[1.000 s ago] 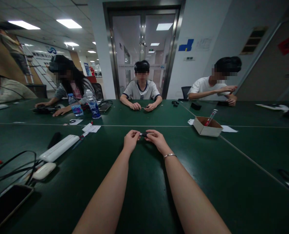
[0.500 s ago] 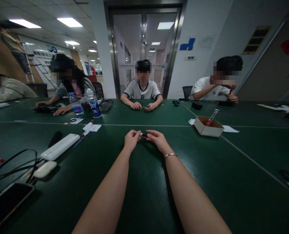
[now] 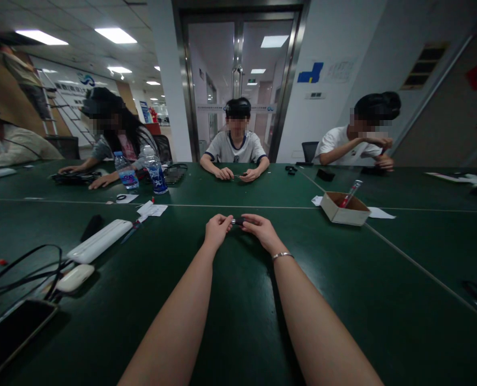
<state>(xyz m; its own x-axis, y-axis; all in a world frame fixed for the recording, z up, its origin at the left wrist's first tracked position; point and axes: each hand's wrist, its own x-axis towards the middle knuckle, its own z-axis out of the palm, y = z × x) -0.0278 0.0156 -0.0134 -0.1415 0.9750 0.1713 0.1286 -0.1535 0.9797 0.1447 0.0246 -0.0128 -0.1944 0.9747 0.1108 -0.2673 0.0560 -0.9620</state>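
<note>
A dark green surface (image 3: 238,321) carries, near left, a phone (image 3: 9,335), black cables (image 3: 17,271) and a long white case (image 3: 98,240) — far left, two water bottles (image 3: 142,172); to the right, an open cardboard box (image 3: 345,209) beside white paper (image 3: 379,213).

table (image 3: 238,321): dark green | held piece (image 3: 237,221): black, maybe silver tip | box (image 3: 345,214): tan

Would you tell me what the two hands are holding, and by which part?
A small dark object, pinched at its left end by the left hand and at its right end by the right hand.
</note>
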